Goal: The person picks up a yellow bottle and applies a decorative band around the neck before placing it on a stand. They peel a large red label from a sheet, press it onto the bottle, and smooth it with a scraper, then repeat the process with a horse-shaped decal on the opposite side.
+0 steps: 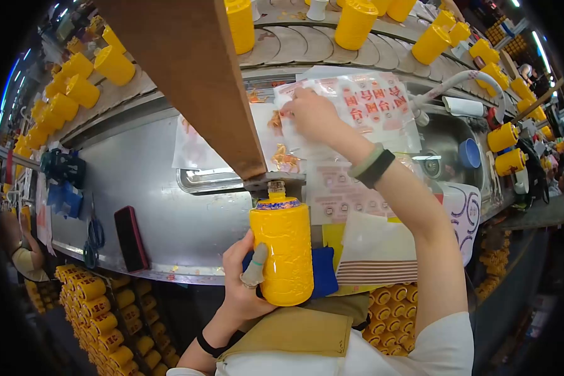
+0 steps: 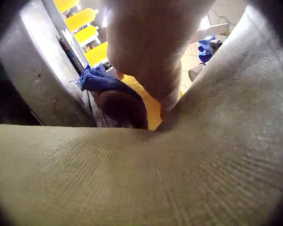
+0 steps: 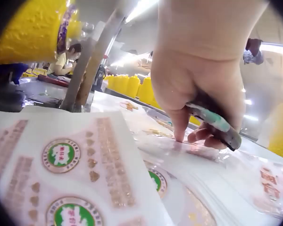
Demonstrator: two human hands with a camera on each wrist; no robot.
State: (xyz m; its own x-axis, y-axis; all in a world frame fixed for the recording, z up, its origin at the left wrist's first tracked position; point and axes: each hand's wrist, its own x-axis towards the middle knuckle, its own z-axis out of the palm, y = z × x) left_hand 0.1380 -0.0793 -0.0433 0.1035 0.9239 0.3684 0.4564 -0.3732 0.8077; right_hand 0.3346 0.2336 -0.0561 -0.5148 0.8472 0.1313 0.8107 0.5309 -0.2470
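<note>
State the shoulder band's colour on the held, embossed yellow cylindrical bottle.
The shoulder band is mottled blue-purple, clearest in the head view.

"What is the left hand [image 1: 238, 276] holding?"

"A glossy yellow bottle [image 1: 282, 250], raised relief over its body, a patterned bluish-purple band at the shoulder, a clear glass neck. The thumb lies against its side."

"And its pose?"

"Its base is nearest the person, its neck points away, over the front edge of the bench [image 1: 144, 166]."

"The right hand [image 1: 313, 116]?"

"Bent fingers touch the far left part of a translucent decal sheet [image 1: 388, 135] printed with red characters; whether they pinch it, I can't tell."

"Anything near it?"

"A gold horse decal [image 1: 286, 160], lying near the bottle's neck."
</note>
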